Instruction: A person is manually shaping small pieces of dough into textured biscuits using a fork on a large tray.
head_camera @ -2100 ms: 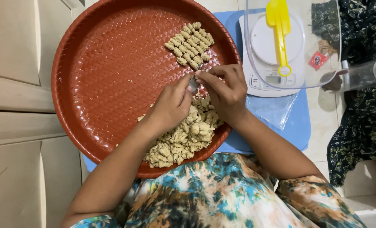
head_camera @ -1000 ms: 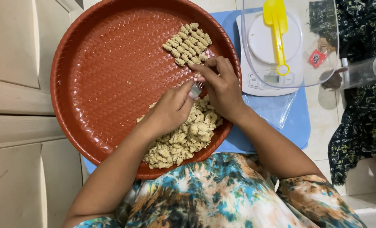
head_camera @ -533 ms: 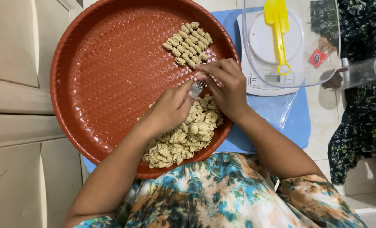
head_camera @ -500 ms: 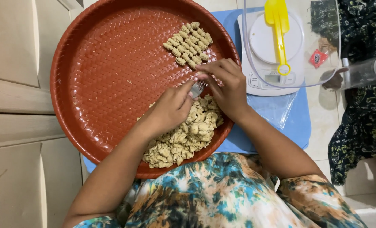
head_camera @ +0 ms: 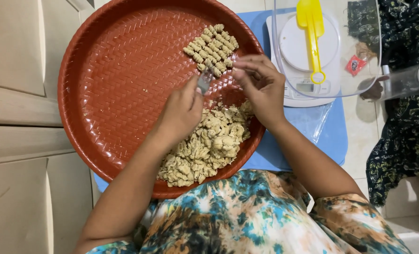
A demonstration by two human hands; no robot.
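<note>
Nearest us, a loose heap of beige dough (head_camera: 204, 150) fills the near side of the round red woven-pattern tray (head_camera: 110, 94), just under our wrists. Our left hand (head_camera: 181, 113) is clamped on a small metal fork (head_camera: 204, 81), its prongs pointing away toward the rows of ridged dough pieces (head_camera: 211, 48) just beyond. Our right hand (head_camera: 261, 87), fingertips pinched together beside those rows, lies nearer them; whether it holds a piece we cannot tell.
</note>
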